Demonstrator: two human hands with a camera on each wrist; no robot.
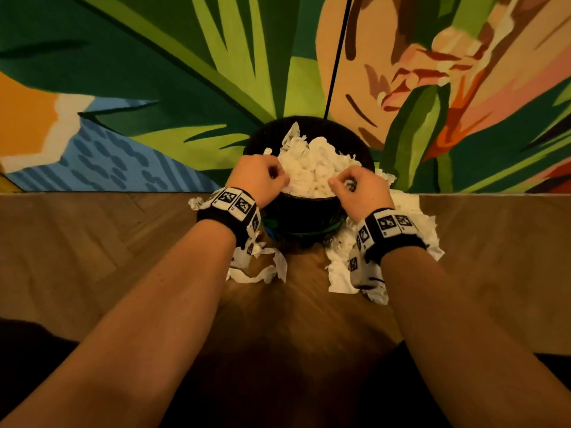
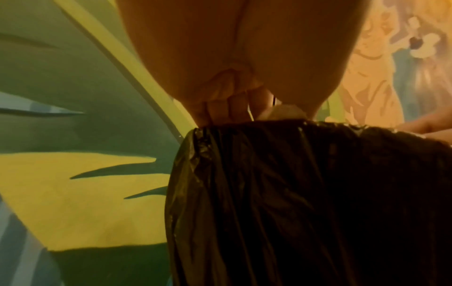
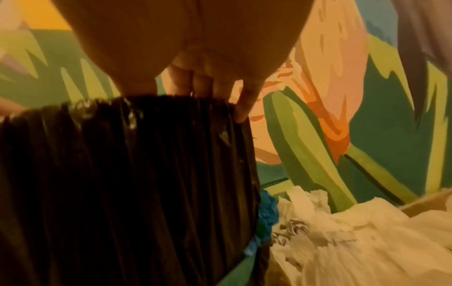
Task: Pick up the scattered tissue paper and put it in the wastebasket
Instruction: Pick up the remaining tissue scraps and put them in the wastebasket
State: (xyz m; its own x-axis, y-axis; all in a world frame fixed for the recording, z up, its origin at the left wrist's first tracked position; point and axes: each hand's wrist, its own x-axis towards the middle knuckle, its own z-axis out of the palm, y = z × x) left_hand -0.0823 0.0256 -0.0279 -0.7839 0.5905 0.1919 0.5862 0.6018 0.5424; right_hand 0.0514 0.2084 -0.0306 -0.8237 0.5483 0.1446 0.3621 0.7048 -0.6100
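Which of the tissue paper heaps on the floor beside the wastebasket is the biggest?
The heap on the right, under the right hand: it spreads wider than the small scraps on the left of the wastebasket.

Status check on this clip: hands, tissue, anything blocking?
Both hands, left hand and right hand, over the heaped wastebasket, fingers curled. Tissue paper litters the floor both sides. Nothing blocking.

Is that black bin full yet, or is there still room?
Full: white tissue is heaped above the wastebasket rim, and more tissue on the floor lies beside it.
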